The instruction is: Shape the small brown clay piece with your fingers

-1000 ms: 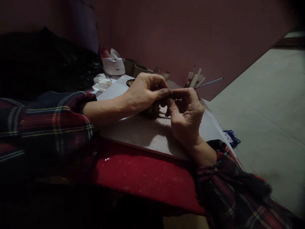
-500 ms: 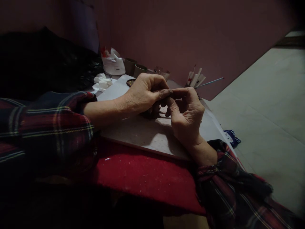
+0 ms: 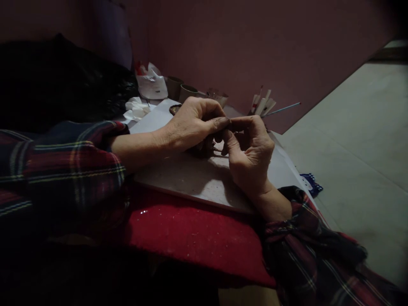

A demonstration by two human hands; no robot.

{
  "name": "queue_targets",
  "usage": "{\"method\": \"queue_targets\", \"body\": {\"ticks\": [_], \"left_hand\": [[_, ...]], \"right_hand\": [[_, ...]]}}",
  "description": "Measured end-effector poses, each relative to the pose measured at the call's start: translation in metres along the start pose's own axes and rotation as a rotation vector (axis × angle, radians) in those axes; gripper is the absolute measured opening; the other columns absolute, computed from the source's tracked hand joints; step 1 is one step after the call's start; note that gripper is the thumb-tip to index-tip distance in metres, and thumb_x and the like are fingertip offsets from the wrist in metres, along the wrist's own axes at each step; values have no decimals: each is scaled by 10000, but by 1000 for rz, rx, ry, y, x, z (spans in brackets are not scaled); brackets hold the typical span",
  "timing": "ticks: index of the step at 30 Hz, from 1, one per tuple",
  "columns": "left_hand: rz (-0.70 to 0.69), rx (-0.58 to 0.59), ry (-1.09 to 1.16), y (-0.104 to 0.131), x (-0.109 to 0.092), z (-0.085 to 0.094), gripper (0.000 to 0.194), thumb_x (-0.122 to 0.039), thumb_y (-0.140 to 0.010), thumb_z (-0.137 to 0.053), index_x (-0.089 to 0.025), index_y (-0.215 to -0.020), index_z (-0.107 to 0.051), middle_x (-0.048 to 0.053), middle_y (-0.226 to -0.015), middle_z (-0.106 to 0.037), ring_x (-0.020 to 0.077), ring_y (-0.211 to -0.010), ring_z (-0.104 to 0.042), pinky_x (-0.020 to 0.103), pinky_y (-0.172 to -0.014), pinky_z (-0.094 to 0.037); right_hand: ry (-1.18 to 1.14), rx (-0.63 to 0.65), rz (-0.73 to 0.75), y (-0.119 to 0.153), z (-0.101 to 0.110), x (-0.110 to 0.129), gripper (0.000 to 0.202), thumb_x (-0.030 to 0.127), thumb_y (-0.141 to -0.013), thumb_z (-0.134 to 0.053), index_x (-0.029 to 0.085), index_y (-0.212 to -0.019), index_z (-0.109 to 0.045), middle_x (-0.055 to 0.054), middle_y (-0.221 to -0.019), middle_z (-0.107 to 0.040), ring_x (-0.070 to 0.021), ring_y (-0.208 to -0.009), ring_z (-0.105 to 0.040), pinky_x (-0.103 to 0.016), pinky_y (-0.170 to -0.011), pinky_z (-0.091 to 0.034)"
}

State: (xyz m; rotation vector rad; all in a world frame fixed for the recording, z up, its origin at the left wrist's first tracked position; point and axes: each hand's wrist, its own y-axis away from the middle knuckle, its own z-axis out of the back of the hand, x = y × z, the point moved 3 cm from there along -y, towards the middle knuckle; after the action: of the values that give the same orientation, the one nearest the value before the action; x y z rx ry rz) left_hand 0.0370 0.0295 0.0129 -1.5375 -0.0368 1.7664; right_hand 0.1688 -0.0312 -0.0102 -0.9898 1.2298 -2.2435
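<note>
My left hand [image 3: 194, 123] and my right hand [image 3: 250, 155] meet above a pale board [image 3: 191, 180]. Thumbs and fingers of both are pinched together at the fingertips, which look dark and smudged. Whatever small thing lies between them is too dark and too covered to make out. Beneath my left hand, on the board, is a dark brown lump [image 3: 204, 151], partly hidden by the fingers. A thin stick-like piece [image 3: 220, 154] lies beside the lump, under the gap between my hands.
Behind my hands stand two cups [image 3: 188, 91], a white bag [image 3: 153, 87], crumpled tissue [image 3: 137, 109], a small dark dish [image 3: 174, 109] and a bundle of sticks [image 3: 263, 105]. Red cloth [image 3: 194, 242] lies before the board; a black bag [image 3: 63, 80] is at left.
Both hands keep nearly the same pose, still meeting at the fingertips. My right hand has shifted very slightly to the right.
</note>
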Motion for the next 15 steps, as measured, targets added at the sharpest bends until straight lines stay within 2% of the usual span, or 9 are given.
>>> {"method": "queue_targets", "body": {"ticks": [10,15], "left_hand": [[8,24,-27,2,0,1,231,-357,-858,-684,-142,-799,-620,26,-656,-623,119,-571,-589,229,-499,-440],[21,38,-12,3,1,0,138,-236,-845,-683,-146,-793,-592,8,-638,-608,116,-550,-582,238,-508,-442]], "right_hand": [[17,2,-2,-2,0,1,56,257,-894,-609,244,-920,-561,6,-814,-631,-153,-689,-617,-354,-667,-566],[26,11,3,-3,0,2,54,256,-894,-604,247,-916,-555,9,-820,-637,-150,-686,-615,-346,-661,-561]]}}
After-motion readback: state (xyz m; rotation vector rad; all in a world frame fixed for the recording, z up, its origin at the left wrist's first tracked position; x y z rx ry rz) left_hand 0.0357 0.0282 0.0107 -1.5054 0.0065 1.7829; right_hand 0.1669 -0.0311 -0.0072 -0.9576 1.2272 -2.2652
